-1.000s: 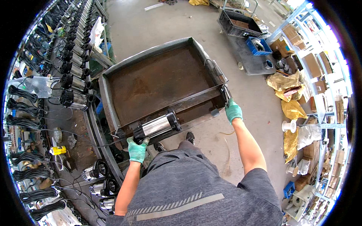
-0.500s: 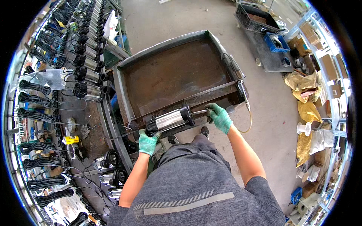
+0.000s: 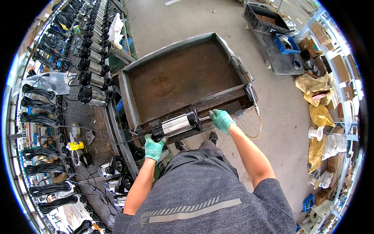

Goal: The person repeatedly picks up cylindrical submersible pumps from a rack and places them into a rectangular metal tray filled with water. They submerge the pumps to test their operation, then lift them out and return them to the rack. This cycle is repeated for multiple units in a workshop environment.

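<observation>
A silver cylindrical pump with black ends lies tilted along the near rail of a metal tray. My gloved left hand is closed around its left black end, from which a dark cable runs left. My gloved right hand is closed around a thin metal rod. The rod points at the pump's right black end cap; whether it enters the cap I cannot tell. A greyish piece shows just beyond the right hand, its kind unclear.
The brown-bottomed metal tray stands ahead of me. An air gun with a yellowish hose lies at its right corner. Leftward, a bench carries rows of similar pumps, coiled black cables and a yellow can. Shelving lines the right.
My right hand has shifted slightly left along the rod, turning over so its back shows more. The left hand and the pump stay nearly in place.
</observation>
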`<control>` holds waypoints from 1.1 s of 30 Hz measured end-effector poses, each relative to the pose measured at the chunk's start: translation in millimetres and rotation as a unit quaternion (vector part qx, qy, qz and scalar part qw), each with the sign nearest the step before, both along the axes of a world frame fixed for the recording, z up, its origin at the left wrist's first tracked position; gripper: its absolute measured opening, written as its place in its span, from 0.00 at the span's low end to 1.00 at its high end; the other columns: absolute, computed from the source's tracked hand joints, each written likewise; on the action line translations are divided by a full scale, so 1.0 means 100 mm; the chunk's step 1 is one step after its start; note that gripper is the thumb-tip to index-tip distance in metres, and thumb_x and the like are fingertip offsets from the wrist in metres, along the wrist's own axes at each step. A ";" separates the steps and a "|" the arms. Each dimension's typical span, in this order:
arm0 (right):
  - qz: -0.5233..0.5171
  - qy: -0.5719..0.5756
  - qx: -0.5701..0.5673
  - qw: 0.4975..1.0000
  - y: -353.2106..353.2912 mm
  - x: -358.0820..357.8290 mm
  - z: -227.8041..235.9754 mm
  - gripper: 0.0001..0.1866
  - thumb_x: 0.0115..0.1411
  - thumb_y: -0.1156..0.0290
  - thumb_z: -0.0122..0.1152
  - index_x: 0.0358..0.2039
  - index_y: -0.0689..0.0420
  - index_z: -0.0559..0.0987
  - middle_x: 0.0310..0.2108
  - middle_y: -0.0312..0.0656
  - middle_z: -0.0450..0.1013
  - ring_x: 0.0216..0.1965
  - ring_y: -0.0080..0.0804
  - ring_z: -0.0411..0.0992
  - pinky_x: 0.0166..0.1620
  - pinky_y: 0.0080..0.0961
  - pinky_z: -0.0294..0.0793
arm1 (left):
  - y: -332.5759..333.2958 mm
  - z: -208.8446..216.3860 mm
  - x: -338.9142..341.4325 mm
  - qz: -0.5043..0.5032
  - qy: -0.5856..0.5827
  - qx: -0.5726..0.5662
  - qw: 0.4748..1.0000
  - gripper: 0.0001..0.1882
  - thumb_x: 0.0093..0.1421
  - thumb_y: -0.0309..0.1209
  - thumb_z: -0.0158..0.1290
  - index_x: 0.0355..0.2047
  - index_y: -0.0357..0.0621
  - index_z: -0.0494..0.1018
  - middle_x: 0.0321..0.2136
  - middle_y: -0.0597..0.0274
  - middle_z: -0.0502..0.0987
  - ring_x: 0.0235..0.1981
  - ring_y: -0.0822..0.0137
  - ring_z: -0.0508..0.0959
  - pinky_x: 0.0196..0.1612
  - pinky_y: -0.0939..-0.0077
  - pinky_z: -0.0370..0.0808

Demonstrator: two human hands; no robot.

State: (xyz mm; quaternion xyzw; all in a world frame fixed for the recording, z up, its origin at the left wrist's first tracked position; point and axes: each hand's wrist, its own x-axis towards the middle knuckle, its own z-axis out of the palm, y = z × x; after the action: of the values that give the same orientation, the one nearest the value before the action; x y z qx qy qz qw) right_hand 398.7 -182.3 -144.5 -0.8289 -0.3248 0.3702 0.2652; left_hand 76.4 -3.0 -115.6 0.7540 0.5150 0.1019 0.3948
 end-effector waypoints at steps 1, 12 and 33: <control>0.055 -0.110 -0.038 0.992 0.03 0.00 0.05 0.20 0.73 0.58 0.47 0.53 0.59 0.78 0.43 0.58 0.81 0.44 0.57 0.79 0.46 0.46 0.78 | 0.00 -0.02 -0.02 0.000 0.000 -0.003 1.000 0.42 0.52 0.46 0.74 0.54 0.31 0.64 0.45 0.46 0.80 0.45 0.57 0.79 0.51 0.65 0.76; -0.088 0.468 0.105 0.873 -0.21 0.18 0.09 0.19 0.72 0.55 0.58 0.45 0.60 0.78 0.28 0.37 0.77 0.27 0.26 0.75 0.28 0.27 0.74 | 0.01 -0.02 -0.02 0.001 0.002 -0.022 1.000 0.43 0.52 0.50 0.74 0.54 0.31 0.65 0.45 0.46 0.79 0.45 0.57 0.78 0.51 0.65 0.75; 0.021 0.108 -0.015 0.994 0.08 0.15 -0.14 0.24 0.73 0.49 0.54 0.36 0.61 0.79 0.25 0.49 0.77 0.24 0.43 0.76 0.27 0.39 0.71 | 0.02 -0.17 -0.03 0.009 0.003 0.018 1.000 0.40 0.50 0.44 0.76 0.50 0.33 0.65 0.42 0.48 0.82 0.41 0.58 0.81 0.49 0.66 0.77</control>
State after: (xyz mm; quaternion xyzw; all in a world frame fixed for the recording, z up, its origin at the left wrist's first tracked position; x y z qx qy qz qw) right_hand 413.3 -173.9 -158.0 -0.7809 -0.3063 0.4677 0.2785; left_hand 73.7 -1.4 -132.5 0.7568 0.5211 0.1126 0.3783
